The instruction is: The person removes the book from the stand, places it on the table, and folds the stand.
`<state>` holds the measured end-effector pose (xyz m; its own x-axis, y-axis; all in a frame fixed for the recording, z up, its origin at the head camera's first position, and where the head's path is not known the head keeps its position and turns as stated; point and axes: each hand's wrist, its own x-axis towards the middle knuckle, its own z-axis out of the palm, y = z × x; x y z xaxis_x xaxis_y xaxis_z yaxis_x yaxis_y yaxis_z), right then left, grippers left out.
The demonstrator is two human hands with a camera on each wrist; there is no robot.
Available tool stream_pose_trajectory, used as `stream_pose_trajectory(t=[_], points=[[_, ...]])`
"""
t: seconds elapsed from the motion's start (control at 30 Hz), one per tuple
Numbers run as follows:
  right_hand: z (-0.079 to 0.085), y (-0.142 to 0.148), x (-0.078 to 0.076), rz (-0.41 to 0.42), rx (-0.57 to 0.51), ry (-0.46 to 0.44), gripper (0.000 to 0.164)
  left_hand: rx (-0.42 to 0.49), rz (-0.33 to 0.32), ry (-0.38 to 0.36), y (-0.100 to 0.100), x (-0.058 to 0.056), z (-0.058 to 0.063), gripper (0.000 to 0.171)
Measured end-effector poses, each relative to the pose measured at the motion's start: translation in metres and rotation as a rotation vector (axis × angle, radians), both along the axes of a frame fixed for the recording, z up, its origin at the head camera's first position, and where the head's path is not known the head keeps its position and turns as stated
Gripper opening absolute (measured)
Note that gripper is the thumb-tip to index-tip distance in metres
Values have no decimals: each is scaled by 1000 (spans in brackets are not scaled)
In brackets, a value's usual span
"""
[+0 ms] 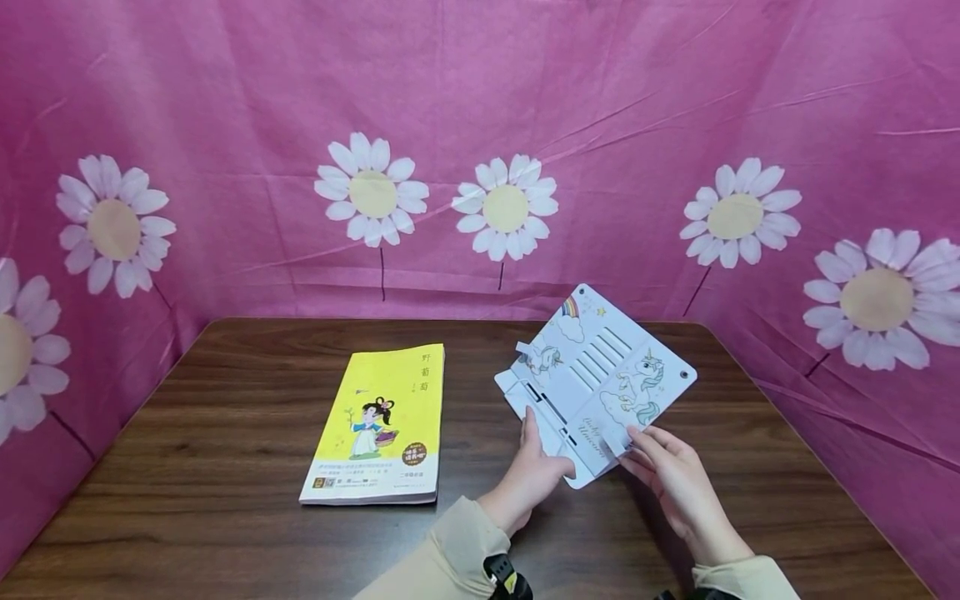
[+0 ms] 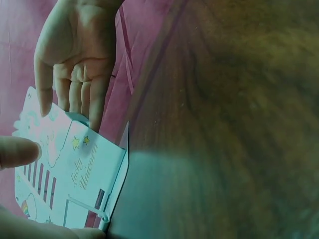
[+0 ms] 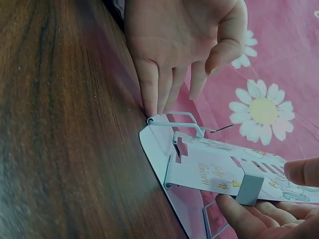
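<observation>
Head view: yellow book (image 1: 382,417) on table (image 1: 232,400), left of unicorn stand (image 1: 595,404).

Head view bright and even; wrist views dim and tinted.
In the head view, soft light leaves a shadow on the surface (image 1: 202,467) beneath the right hand (image 1: 678,487). In the left-wrist view, a teal cast covers the stand (image 2: 99,154) between the hands and spills onto the surface beside it. The right-wrist view is muted, the surface hazy beside the left hand (image 3: 177,37).
</observation>
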<state>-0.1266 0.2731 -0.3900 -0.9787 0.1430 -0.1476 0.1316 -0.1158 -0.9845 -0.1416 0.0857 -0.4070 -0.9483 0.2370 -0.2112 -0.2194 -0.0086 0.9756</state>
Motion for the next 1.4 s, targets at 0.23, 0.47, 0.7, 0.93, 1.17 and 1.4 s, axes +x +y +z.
stream_pose_trajectory(t=[0.23, 0.47, 0.7, 0.93, 1.17, 1.4], points=[[0, -8, 4, -30, -11, -14, 10, -16, -16, 14, -5, -6, -2, 114], [-2, -16, 9, -44, -26, -3, 12, -67, -42, 20, -11, -12, 1, 113], [-6, -26, 13, -53, -33, 41, 10, -79, -61, 22, -15, -16, 4, 111], [-7, -34, 16, -65, -20, 21, 23, -86, -60, 2, -18, -20, 5, 111], [-6, -43, 18, -76, -24, 17, 27, -82, -60, -2, -21, -23, 5, 111], [-7, -46, 20, -71, -32, 34, 14, -88, -64, -14, -23, -25, 3, 110]])
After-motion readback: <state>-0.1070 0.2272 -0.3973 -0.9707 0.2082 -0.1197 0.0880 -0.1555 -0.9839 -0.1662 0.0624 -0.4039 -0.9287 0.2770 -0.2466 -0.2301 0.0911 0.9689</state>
